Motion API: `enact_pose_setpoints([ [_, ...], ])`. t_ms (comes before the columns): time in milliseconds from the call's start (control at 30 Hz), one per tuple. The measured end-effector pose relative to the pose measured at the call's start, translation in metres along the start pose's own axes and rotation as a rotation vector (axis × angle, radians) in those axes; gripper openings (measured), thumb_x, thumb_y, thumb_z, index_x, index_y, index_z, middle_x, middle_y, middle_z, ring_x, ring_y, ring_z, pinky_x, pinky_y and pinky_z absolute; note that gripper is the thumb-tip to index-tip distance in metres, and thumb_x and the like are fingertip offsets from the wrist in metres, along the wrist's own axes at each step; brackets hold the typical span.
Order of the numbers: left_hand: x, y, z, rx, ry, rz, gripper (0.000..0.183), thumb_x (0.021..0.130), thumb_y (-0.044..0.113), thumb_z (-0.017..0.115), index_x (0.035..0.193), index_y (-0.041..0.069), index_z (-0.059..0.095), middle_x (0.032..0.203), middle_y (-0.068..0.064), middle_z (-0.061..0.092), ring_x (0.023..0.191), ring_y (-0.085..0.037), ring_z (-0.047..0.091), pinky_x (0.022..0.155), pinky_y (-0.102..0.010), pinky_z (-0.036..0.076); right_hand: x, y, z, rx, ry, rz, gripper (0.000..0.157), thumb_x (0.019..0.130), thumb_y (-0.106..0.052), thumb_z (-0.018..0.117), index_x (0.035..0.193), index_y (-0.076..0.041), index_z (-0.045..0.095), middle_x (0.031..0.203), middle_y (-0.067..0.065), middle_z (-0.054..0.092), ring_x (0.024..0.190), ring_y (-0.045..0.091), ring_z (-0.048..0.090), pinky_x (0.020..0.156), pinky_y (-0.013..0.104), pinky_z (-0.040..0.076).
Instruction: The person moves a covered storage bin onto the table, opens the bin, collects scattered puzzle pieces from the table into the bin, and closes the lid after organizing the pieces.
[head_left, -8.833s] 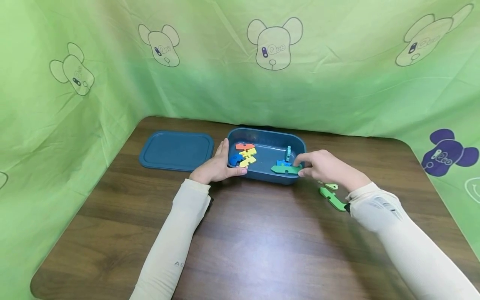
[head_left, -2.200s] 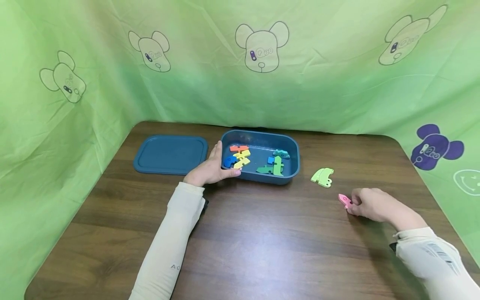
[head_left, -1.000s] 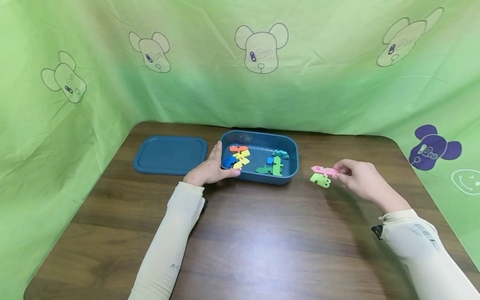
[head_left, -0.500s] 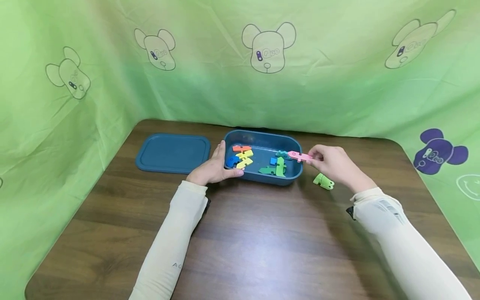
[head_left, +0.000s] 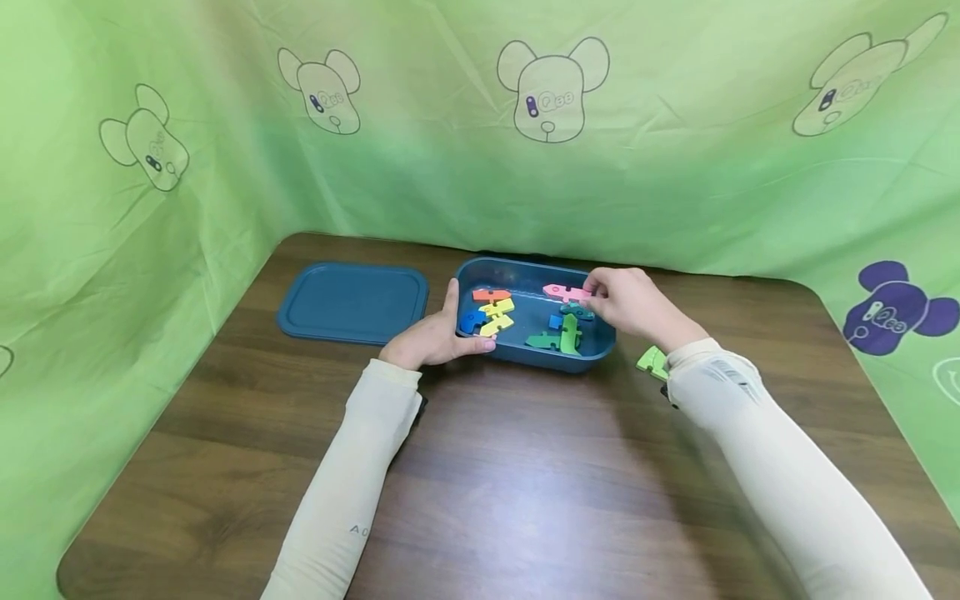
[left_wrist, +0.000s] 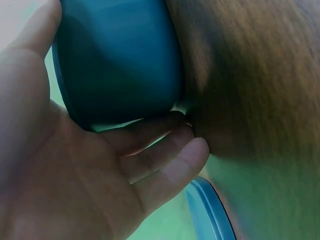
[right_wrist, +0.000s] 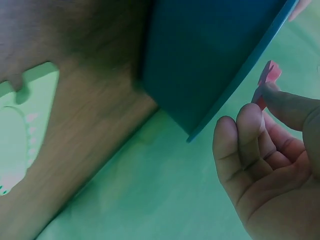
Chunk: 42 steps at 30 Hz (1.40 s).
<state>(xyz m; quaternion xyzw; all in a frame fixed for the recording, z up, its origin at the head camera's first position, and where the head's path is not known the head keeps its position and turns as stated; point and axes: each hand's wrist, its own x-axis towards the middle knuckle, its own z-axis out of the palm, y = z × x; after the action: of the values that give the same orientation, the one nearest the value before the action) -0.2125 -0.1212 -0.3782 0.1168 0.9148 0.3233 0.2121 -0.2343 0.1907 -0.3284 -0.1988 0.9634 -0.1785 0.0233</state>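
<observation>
My right hand (head_left: 630,304) pinches a pink notched puzzle piece (head_left: 564,292) between thumb and fingertips, over the right back part of a blue plastic box (head_left: 525,357). In the right wrist view the pink piece (right_wrist: 270,74) stands out beyond the thumb, near the box rim. My left hand (head_left: 431,337) rests against the box's left end, fingers straight along the outside and thumb over the front rim. Inside lie orange (head_left: 491,295), yellow (head_left: 496,326) and dark blue (head_left: 472,321) pieces at left, with green (head_left: 570,333), teal (head_left: 577,311) and blue ones at right.
A blue lid (head_left: 352,302) lies flat on the table (head_left: 480,467), left of the box. Right of the box is a light green piece (head_left: 651,362), partly hidden by my right wrist. A green printed curtain (head_left: 420,167) hangs close behind the box.
My right hand has released a dark green piece in the box; a light green one now lies there too. It picked the pink piece off the table and carried it left. Left hand stays.
</observation>
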Motion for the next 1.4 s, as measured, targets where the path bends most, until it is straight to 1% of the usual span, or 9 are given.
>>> enact_pose_setpoints([
  [67,0.0,0.001,0.0,0.01,-0.006,-0.01,0.126,0.086,0.066,0.068,0.159,0.017,-0.022,0.139,-0.025,0.054,0.101,-0.03,0.063,0.085,-0.042,0.05,0.005,-0.002,0.0,0.0,-0.003,0.008,0.013,0.097,-0.011,0.067,0.101,0.001,0.067,0.078,0.008,0.061,0.07,0.025,0.055,0.062,0.037,0.046],
  [433,0.002,0.007,0.003,0.013,-0.012,-0.03,0.124,0.087,0.066,0.068,0.159,0.019,-0.022,0.138,-0.024,0.055,0.1,-0.03,0.062,0.084,-0.041,0.05,0.024,-0.002,0.005,-0.002,-0.038,0.042,0.014,0.097,-0.012,0.066,0.103,0.001,0.067,0.082,0.01,0.063,0.075,0.027,0.056,0.066,0.04,0.047],
  [700,0.003,0.01,0.004,-0.001,-0.017,-0.012,0.125,0.087,0.065,0.068,0.158,0.02,-0.025,0.126,-0.023,0.062,0.091,-0.027,0.065,0.079,-0.04,0.05,0.029,-0.002,0.006,0.01,-0.065,0.081,0.017,0.099,-0.014,0.066,0.106,0.002,0.067,0.086,0.013,0.064,0.079,0.029,0.056,0.068,0.042,0.048],
  [767,0.004,0.011,0.005,0.002,-0.019,-0.01,0.125,0.087,0.065,0.068,0.158,0.02,-0.024,0.131,-0.023,0.06,0.094,-0.028,0.064,0.082,-0.04,0.05,0.031,-0.002,0.007,0.018,-0.07,0.096,0.021,0.099,-0.016,0.066,0.109,0.002,0.067,0.091,0.015,0.065,0.083,0.031,0.057,0.072,0.043,0.049],
  [933,0.005,0.012,0.006,0.012,-0.033,0.012,0.126,0.087,0.066,0.067,0.158,0.017,-0.024,0.153,-0.023,0.042,0.109,-0.028,0.061,0.092,-0.041,0.048,0.033,-0.003,0.008,0.04,-0.102,0.141,0.042,0.099,-0.021,0.068,0.131,0.005,0.06,0.102,0.02,0.067,0.093,0.033,0.059,0.081,0.048,0.05],
  [1033,0.005,0.012,0.006,0.014,-0.035,0.017,0.126,0.087,0.066,0.067,0.158,0.017,-0.024,0.154,-0.023,0.04,0.109,-0.028,0.062,0.092,-0.041,0.048,0.03,-0.004,0.006,0.037,-0.099,0.139,0.045,0.099,-0.019,0.067,0.135,0.006,0.057,0.103,0.021,0.067,0.093,0.032,0.061,0.081,0.048,0.05],
  [1200,0.005,0.012,0.005,0.01,-0.027,-0.005,0.125,0.087,0.065,0.068,0.159,0.019,-0.023,0.137,-0.023,0.056,0.099,-0.029,0.063,0.084,-0.041,0.05,0.017,-0.001,-0.002,0.027,-0.028,0.103,0.034,0.101,-0.013,0.062,0.129,0.006,0.062,0.106,0.022,0.068,0.092,0.033,0.062,0.078,0.049,0.051],
  [1267,0.005,0.012,0.005,0.011,-0.027,-0.018,0.125,0.087,0.065,0.068,0.159,0.02,-0.023,0.131,-0.022,0.059,0.099,-0.029,0.063,0.083,-0.041,0.05,0.009,0.005,-0.006,0.022,0.013,0.084,0.032,0.101,-0.012,0.061,0.126,0.006,0.064,0.106,0.023,0.069,0.093,0.035,0.063,0.079,0.051,0.051],
  [1400,0.004,0.01,0.004,0.014,-0.024,-0.036,0.126,0.086,0.067,0.068,0.159,0.02,-0.023,0.133,-0.021,0.058,0.103,-0.03,0.062,0.085,-0.041,0.05,-0.01,0.024,-0.012,0.006,0.069,0.048,0.025,0.099,-0.01,0.061,0.118,0.007,0.067,0.105,0.024,0.071,0.096,0.039,0.066,0.084,0.055,0.049],
])
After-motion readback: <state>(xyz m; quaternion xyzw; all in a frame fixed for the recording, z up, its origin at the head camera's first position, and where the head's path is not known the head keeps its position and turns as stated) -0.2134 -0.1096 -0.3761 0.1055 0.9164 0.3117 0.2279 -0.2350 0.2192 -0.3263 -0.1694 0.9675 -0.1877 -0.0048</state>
